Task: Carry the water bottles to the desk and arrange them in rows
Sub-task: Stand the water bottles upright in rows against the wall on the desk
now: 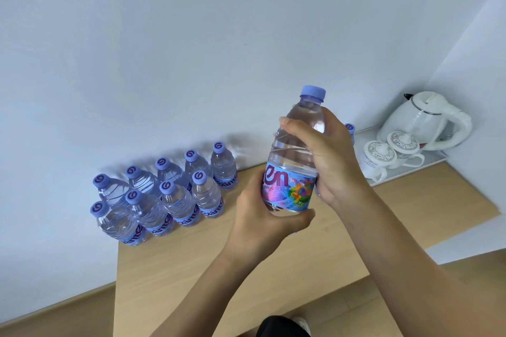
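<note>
The full water bottle (294, 156) is held upright in the air above the wooden desk (219, 262), right of the two rows of bottles (164, 191) standing against the wall. It looks sealed and full, so probably fairly heavy, with thin ribbed walls that would give under a hard squeeze. The right hand (325, 156) wraps its shoulder; the left hand (262, 216) cups the base below the label, the steadier hold. A white kettle (427, 120) and lidded cups (388, 153) sit on a tray (435, 157) to the right.
</note>
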{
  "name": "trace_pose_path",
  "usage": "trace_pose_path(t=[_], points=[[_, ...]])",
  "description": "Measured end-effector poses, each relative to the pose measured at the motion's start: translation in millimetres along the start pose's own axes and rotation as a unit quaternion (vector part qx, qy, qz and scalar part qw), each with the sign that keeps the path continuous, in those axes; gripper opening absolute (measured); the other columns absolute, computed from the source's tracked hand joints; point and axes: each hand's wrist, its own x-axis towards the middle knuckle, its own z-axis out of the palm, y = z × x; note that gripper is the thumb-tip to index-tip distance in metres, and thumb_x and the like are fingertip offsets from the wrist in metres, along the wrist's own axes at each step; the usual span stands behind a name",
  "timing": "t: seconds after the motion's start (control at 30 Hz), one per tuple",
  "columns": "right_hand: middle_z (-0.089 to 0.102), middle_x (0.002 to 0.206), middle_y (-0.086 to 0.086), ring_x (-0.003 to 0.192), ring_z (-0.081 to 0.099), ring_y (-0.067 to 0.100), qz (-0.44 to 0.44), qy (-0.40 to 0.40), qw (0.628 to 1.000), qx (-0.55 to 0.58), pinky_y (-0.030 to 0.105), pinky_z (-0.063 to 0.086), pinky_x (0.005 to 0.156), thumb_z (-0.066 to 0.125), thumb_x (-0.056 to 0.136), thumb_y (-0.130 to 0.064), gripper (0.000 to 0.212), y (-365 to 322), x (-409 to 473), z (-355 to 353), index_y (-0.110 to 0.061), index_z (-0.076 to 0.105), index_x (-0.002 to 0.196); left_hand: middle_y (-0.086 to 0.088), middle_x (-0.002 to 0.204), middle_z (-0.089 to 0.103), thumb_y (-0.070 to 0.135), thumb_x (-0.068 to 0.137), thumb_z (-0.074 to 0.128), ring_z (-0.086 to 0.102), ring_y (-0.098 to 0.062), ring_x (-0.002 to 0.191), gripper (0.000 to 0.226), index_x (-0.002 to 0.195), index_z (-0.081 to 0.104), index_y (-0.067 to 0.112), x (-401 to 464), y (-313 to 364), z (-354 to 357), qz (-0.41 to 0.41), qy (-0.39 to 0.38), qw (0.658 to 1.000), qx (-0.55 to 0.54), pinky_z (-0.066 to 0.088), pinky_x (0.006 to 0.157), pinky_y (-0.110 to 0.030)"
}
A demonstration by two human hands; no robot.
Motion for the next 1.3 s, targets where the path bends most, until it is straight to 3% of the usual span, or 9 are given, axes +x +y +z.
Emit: trace_pose_path(t=[0.17, 0.3, 0.37, 0.53, 0.73, 0.87, 1.07, 1.17, 1.3], points=[[0.064, 0.082, 0.010, 0.076, 0.064, 0.030, 0.033, -0.040, 0.998, 0.021, 0.038, 0.055, 0.068, 0.076, 0.064, -0.014, 0.022, -7, 3, -1, -0.017, 0.067, 0.084, 0.007, 0.095, 0.073, 0.010, 0.056, 0.094, 0.071, -0.011, 0.083, 0.066, 0.110, 0.059, 0.023, -3, -1, -2, -0.007, -0.035, 0.999, -0.032, 0.058, 0.067, -0.024], [0.069, 0.088, 0.009, 0.078, 0.067, 0.029, 0.048, -0.105, 0.988, 0.101, 0.035, 0.057, 0.069, 0.071, 0.058, -0.019, 0.029, -9, 5, -5, -0.019, 0.072, 0.087, -0.002, 0.092, 0.073, 0.016, 0.054, 0.092, 0.069, -0.017, 0.079, 0.058, 0.103, 0.065, 0.026, 2, 6, -12, -0.023, -0.107, 0.992, -0.063, 0.059, 0.065, -0.036], [0.071, 0.091, 0.008, 0.082, 0.069, 0.029, 0.043, -0.126, 0.983, 0.124, 0.037, 0.057, 0.074, 0.069, 0.060, -0.019, 0.031, -7, 5, -8, -0.019, 0.071, 0.091, -0.001, 0.090, 0.073, 0.015, 0.054, 0.091, 0.069, -0.016, 0.079, 0.054, 0.100, 0.067, 0.028, 5, 9, -17, -0.015, -0.120, 0.991, -0.047, 0.059, 0.065, -0.035], [0.072, 0.104, 0.011, 0.096, 0.070, 0.035, 0.010, -0.122, 0.991, 0.048, 0.042, 0.057, 0.079, 0.073, 0.068, -0.025, 0.031, -8, 5, -7, -0.020, 0.066, 0.098, 0.000, 0.087, 0.074, 0.013, 0.056, 0.089, 0.071, -0.016, 0.076, 0.049, 0.096, 0.066, 0.026, 3, 7, -13, 0.004, -0.073, 0.997, -0.027, 0.059, 0.064, -0.031], [0.066, 0.081, 0.004, 0.077, 0.068, 0.029, -0.002, -0.040, 0.999, 0.001, 0.041, 0.058, 0.073, 0.084, 0.063, -0.024, 0.030, -4, -3, -2, -0.023, 0.066, 0.088, 0.002, 0.093, 0.072, 0.011, 0.055, 0.091, 0.071, -0.016, 0.080, 0.063, 0.109, 0.061, 0.022, -5, 3, -4, 0.010, -0.006, 1.000, 0.010, 0.061, 0.068, -0.034], [0.063, 0.079, 0.006, 0.074, 0.065, 0.028, 0.003, -0.054, 0.999, 0.002, 0.036, 0.055, 0.068, 0.079, 0.061, -0.016, 0.020, -9, -3, -2, -0.024, 0.067, 0.076, 0.007, 0.094, 0.073, 0.006, 0.056, 0.093, 0.070, -0.008, 0.080, 0.066, 0.111, 0.060, 0.022, -8, 4, -4, 0.000, -0.030, 0.999, -0.020, 0.055, 0.065, -0.019], [0.068, 0.083, 0.005, 0.076, 0.069, 0.028, 0.030, -0.140, 0.987, 0.074, 0.037, 0.058, 0.070, 0.075, 0.058, -0.018, 0.026, -19, -1, -7, -0.022, 0.071, 0.084, -0.002, 0.085, 0.072, 0.014, 0.055, 0.092, 0.067, -0.017, 0.072, 0.051, 0.097, 0.066, 0.026, -9, 10, -6, -0.020, -0.098, 0.993, -0.066, 0.061, 0.064, -0.038], [0.070, 0.087, 0.004, 0.080, 0.072, 0.028, 0.028, -0.167, 0.983, 0.072, 0.041, 0.058, 0.075, 0.073, 0.060, -0.019, 0.030, -19, -1, -10, -0.021, 0.070, 0.089, -0.003, 0.084, 0.072, 0.011, 0.057, 0.091, 0.067, -0.017, 0.071, 0.049, 0.098, 0.066, 0.022, -9, 10, -8, -0.013, -0.108, 0.992, -0.068, 0.060, 0.063, -0.036], [0.071, 0.095, 0.009, 0.088, 0.072, 0.032, 0.033, -0.160, 0.985, 0.048, 0.044, 0.058, 0.080, 0.075, 0.062, -0.022, 0.036, -19, -3, -9, -0.017, 0.065, 0.097, 0.001, 0.082, 0.073, 0.011, 0.058, 0.088, 0.068, -0.011, 0.068, 0.046, 0.097, 0.063, 0.018, -14, 10, -3, 0.004, -0.060, 0.997, -0.040, 0.056, 0.060, -0.024]])
